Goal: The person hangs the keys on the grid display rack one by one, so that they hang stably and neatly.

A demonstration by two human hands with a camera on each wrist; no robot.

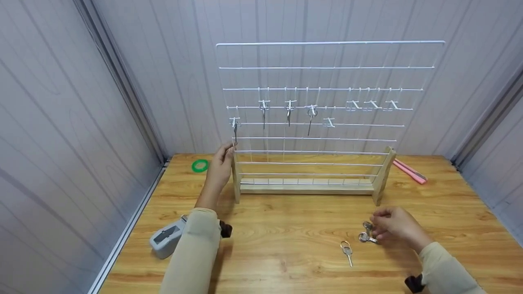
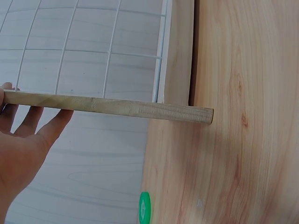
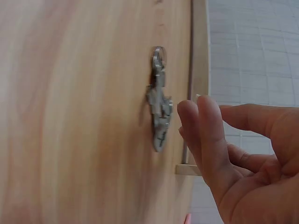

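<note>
A white wire grid rack (image 1: 327,139) on wooden feet stands on the table. My left hand (image 1: 222,163) grips the upper end of its left wooden side post (image 2: 117,106), with fingers along the post's outer face. Keys on rings, such as one key (image 1: 309,122), hang from several small white hooks on the grid. Near the table's front right, my right hand (image 1: 396,226) hovers beside a small cluster of keys (image 1: 367,237), its fingers (image 3: 212,126) loosely bent and nothing between them. Another key with a ring (image 1: 347,253) lies left of that cluster.
A grey tape dispenser (image 1: 167,239) sits left of my left forearm. Behind my left hand lies a green tape roll (image 1: 200,165). Right of the rack there is a pink utility knife (image 1: 410,171). Panelled walls (image 1: 175,61) rise behind and at both sides.
</note>
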